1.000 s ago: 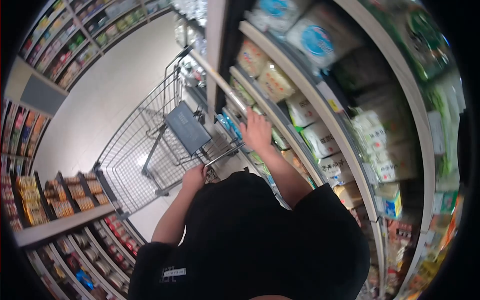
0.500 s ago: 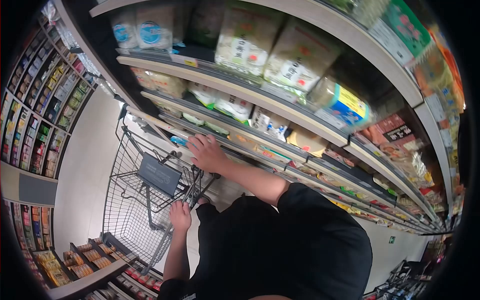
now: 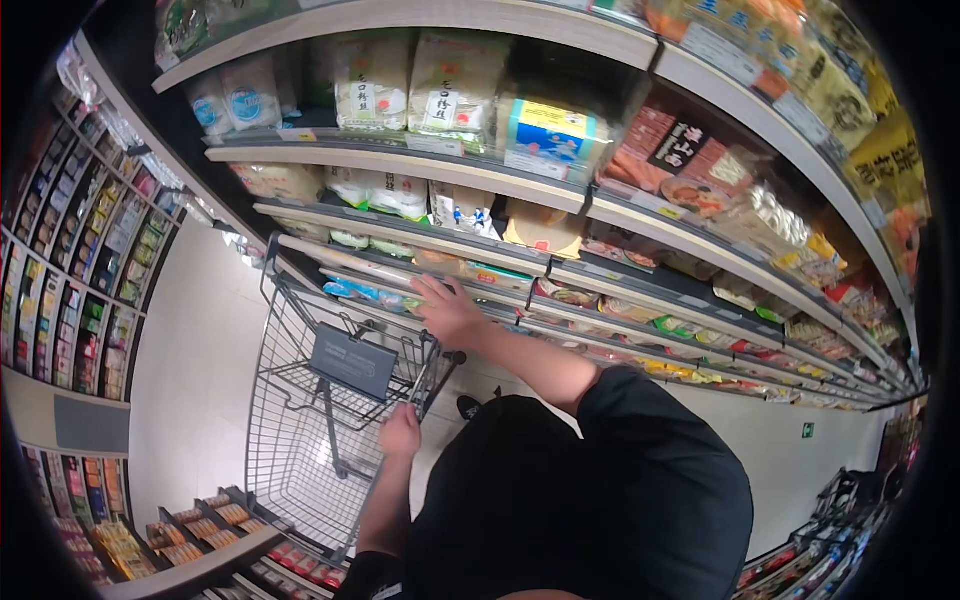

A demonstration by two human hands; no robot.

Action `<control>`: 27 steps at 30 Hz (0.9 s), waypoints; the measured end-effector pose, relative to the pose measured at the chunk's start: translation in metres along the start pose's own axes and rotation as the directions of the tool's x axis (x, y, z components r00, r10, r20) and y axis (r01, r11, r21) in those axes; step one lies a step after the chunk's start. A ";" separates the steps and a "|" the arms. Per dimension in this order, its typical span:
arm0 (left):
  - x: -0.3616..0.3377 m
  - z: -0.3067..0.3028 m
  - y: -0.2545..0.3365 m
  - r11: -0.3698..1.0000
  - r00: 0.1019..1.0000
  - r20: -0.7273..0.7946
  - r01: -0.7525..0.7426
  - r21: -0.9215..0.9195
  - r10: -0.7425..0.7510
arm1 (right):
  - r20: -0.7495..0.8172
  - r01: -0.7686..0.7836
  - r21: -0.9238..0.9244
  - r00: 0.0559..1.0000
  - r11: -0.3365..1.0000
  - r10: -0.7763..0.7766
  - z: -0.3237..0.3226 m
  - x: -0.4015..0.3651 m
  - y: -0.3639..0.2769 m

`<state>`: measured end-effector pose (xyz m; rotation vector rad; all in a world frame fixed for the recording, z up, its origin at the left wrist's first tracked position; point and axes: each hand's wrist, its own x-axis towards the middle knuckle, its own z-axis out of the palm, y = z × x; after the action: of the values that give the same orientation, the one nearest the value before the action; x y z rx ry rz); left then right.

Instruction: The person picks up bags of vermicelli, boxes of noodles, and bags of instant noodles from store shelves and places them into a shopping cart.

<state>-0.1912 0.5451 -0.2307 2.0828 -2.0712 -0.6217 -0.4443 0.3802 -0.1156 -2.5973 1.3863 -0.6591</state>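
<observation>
A wire shopping cart (image 3: 268, 400) stands in front of me, with a dark grey panel (image 3: 352, 362) at its child-seat end. My left hand (image 3: 401, 432) is closed around the cart's handle. My right hand (image 3: 452, 314) reaches out over the near corner of the cart, its fingers spread and nothing in it. Its fingertips overlap the lower shelf edge in this view, close to some blue packets (image 3: 368, 294). Only a bare wire bottom shows inside the basket.
Long shelves (image 3: 400, 160) of packaged dry goods run along the right, among them bags of white noodles (image 3: 372, 95) and red packs (image 3: 685, 150). A low display of boxed goods (image 3: 205, 525) stands beyond the cart. More shelving (image 3: 70, 280) lines the far left, across a pale floor (image 3: 190, 370).
My view has swung along the shelf, so the cart and both hands sit further right in the picture. My left hand stays on the handle; my right hand remains extended with fingers apart.
</observation>
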 end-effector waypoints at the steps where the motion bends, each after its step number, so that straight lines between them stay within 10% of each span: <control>1: -0.006 0.003 0.010 1.000 1.000 0.008 0.013 -0.013 -0.013 | 0.025 -0.018 -0.026 1.000 0.999 0.019 -0.006 -0.009 0.004; 14: -0.059 0.051 0.117 0.986 0.994 0.106 -0.014 -0.169 0.033 | 0.211 -0.253 -0.326 0.920 0.911 0.331 -0.059 -0.118 0.019; 27: -0.091 0.094 0.206 0.963 0.996 -0.079 -0.052 -0.264 0.032 | 0.044 -0.100 -0.081 0.994 0.992 0.104 -0.095 -0.188 0.098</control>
<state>-0.4146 0.6427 -0.2198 1.8784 -1.8696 -0.7570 -0.6510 0.4866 -0.1207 -2.5612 1.5481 -0.5348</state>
